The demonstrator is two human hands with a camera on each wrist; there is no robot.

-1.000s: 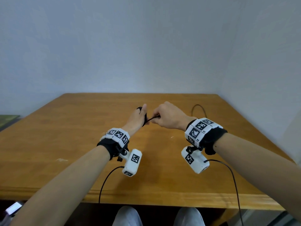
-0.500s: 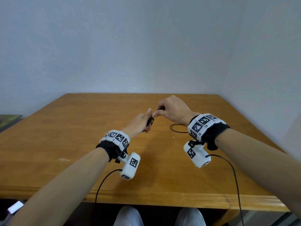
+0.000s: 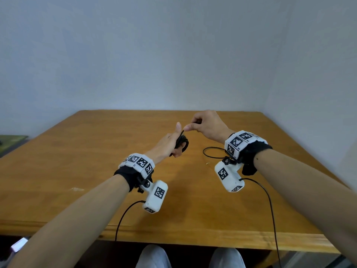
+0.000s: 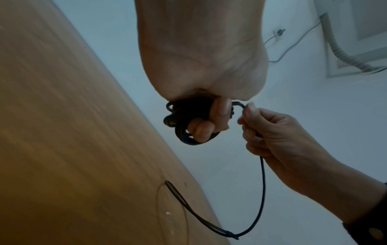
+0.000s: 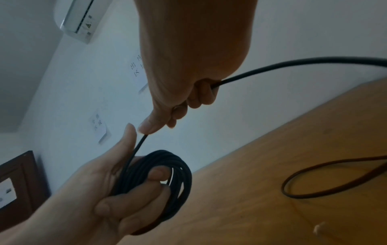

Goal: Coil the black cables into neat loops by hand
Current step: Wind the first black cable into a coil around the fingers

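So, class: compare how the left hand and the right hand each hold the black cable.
The left hand grips a bundle of finished loops with curled fingers; the right hand pinches one single strand between thumb and fingertip. In the head view the right hand is higher than the left. Both hold the same black cable above the wooden table.

1. The black cable (image 5: 159, 167) is thin, round and matte, and part of it is already wound into a small bundle of several loops.
2. The coiled bundle (image 3: 181, 145) sits upright in the left hand (image 3: 168, 145), its loops threaded over the curled fingers and raised above the worktop (image 3: 77, 155).
3. One strand leaves the top of the coil and runs up a short way into the pinch of the right hand (image 3: 207, 125).
4. Past that grip the cable hangs down in a curve (image 4: 262, 182) to the worktop.
5. The loose tail lies on the wood as one open loop (image 3: 211, 153), just beside the right wrist.
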